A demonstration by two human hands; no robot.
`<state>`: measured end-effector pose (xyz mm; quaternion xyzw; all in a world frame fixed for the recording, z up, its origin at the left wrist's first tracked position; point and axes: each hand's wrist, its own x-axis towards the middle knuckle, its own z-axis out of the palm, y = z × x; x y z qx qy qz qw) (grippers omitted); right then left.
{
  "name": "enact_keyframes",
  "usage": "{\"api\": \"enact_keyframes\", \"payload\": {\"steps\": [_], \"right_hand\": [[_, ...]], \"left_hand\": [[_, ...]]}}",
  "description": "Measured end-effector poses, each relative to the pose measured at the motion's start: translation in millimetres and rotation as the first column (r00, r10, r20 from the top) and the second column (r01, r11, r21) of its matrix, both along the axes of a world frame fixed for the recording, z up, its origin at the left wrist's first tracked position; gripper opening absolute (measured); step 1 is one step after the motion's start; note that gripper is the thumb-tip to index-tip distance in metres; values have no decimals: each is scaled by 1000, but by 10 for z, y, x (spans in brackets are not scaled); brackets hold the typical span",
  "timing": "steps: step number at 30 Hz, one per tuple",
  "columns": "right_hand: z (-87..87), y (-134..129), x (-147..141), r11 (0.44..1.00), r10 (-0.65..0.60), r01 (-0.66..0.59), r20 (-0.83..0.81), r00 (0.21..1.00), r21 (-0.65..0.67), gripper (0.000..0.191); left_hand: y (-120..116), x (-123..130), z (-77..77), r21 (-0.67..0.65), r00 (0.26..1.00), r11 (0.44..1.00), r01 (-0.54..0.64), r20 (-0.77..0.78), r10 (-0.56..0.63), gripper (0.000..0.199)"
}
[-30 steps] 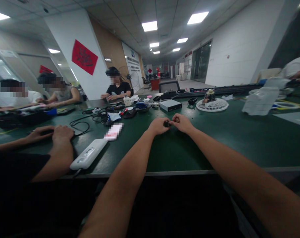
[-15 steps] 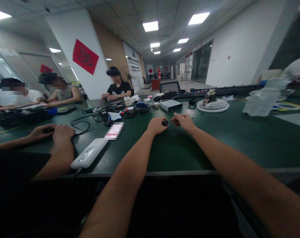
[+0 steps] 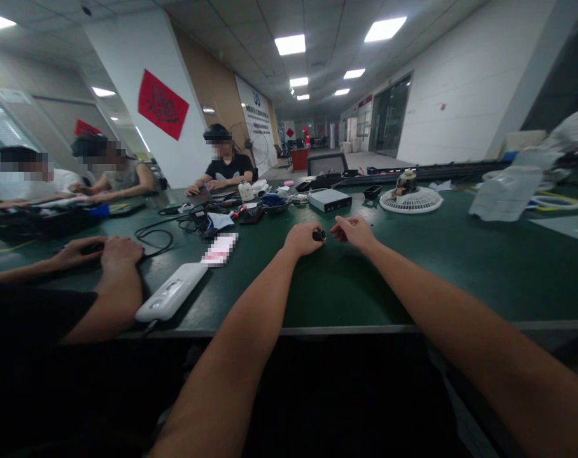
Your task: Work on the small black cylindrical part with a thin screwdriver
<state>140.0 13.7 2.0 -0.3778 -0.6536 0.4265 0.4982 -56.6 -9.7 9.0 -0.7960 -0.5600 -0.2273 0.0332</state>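
My left hand (image 3: pixel 302 240) is closed around a small black cylindrical part (image 3: pixel 319 235), whose round end with a pale rim faces right. Most of the part is hidden in the fingers. Just to the right, a narrow gap away, my right hand (image 3: pixel 354 233) has its fingers curled inward. Whatever those fingers pinch is too small or too hidden to name. Both hands are just above the green tabletop (image 3: pixel 346 292), and beyond them sits a silver-grey box-shaped device (image 3: pixel 330 200) with a black front.
A white fan grille with a motor (image 3: pixel 411 198) lies at the back right, near a clear plastic wrapping (image 3: pixel 506 194). Leftward are a white power strip (image 3: pixel 172 292), a phone (image 3: pixel 221 249) and tangled black cables (image 3: pixel 155 238). A co-worker's hands (image 3: pixel 100 251) rest at far left.
My hands stay almost in place. The thin thing seen at my right fingertips earlier no longer shows clearly. Across the table, a person's hand has shifted left.
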Motion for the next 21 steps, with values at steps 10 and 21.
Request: {"api": "enact_keyframes", "payload": {"steps": [10,21], "right_hand": [[0,16,10,998,19,-18,19,1000,-56,44],[16,-11,-2,991,59,-58,2,998,-124,40]], "left_hand": [[-11,5,10,-18,1000,1000,8,11,-8,34],[-26,2,25,-24,1000,1000,14,0,-14,34]]}}
